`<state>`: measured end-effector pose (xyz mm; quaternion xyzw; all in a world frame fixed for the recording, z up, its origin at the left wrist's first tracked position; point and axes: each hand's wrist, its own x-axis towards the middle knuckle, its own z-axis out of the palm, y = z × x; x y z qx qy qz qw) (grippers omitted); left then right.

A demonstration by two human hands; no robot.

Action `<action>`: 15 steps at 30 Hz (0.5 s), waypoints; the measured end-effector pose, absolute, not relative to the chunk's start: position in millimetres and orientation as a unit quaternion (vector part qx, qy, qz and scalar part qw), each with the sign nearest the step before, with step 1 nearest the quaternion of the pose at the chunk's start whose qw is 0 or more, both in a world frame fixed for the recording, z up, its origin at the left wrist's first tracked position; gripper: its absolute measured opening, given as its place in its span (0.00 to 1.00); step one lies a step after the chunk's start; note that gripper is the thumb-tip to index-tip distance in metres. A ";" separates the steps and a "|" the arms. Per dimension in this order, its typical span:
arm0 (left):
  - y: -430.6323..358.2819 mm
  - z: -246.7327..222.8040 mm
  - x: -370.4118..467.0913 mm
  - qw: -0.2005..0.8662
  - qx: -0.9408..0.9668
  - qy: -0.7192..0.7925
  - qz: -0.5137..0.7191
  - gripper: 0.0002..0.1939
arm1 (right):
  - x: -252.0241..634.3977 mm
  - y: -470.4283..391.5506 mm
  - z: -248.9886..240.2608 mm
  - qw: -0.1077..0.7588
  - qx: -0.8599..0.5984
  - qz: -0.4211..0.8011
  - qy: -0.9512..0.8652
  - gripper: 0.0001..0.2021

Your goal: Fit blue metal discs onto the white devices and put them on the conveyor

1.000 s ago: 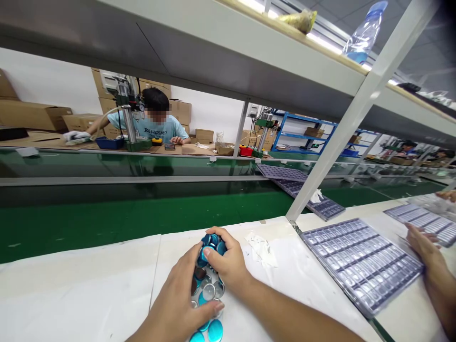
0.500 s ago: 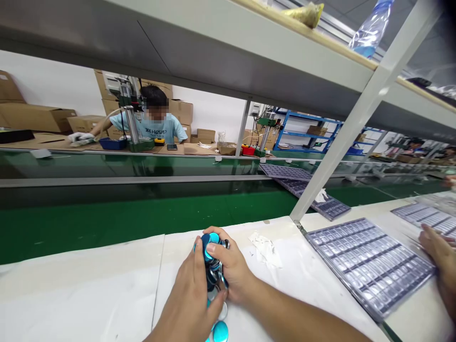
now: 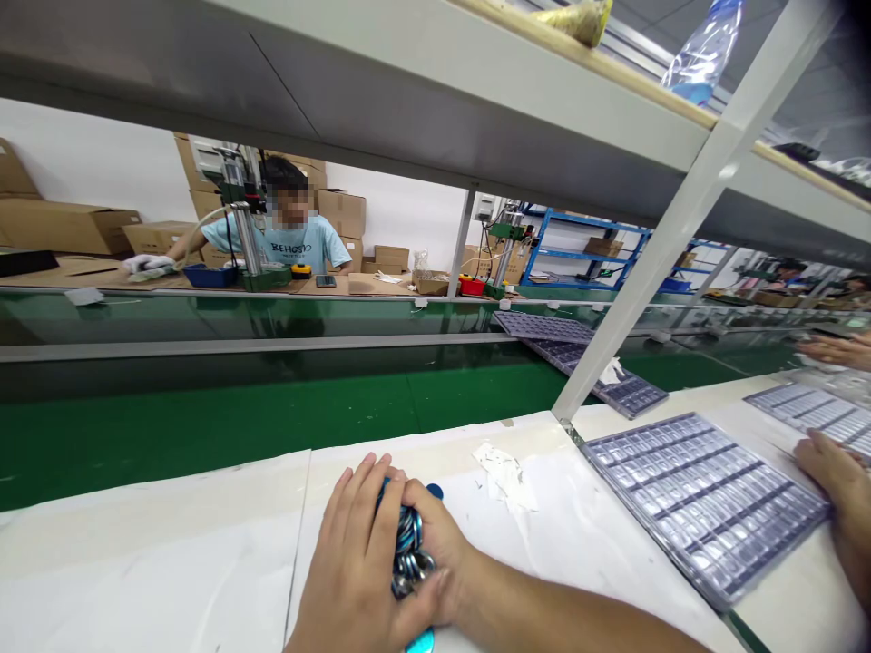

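Observation:
A pile of shiny round metal discs [image 3: 411, 535], blue on one face and silver at the edges, is cupped between my two hands low over the white tabletop. Lying over the pile from the left, my left hand [image 3: 360, 553] has its fingers curved across the top. My right hand [image 3: 445, 549] wraps the pile from the other side, its fingers mostly hidden. One blue disc [image 3: 434, 491] shows just beyond the right hand. Another blue disc [image 3: 420, 641] lies below the hands at the bottom edge.
Torn white paper [image 3: 507, 476] lies right of my hands. Farther right is a clear-covered compartment tray [image 3: 708, 508], with a co-worker's hand [image 3: 834, 472] beside it. A slanted metal post [image 3: 632, 281] holds the overhead shelf [image 3: 476, 109]. Beyond the green conveyor [image 3: 272, 408] sits another person [image 3: 292, 236].
My left hand has moved over the top of the discs and now covers many of them. The hands press closer together. At far right, another person's hand has come farther into view.

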<state>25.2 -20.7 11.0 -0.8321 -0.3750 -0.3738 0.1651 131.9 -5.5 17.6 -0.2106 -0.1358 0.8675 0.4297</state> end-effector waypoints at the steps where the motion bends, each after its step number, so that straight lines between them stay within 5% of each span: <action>1: -20.3 11.4 24.2 0.165 -0.836 -0.363 -0.376 0.37 | 131.7 -6.8 19.0 0.414 -0.217 0.872 -0.143 0.20; 15: -20.5 13.9 23.7 0.208 -0.851 -0.321 -0.360 0.28 | 133.0 -15.5 23.4 0.401 -0.256 0.869 -0.138 0.28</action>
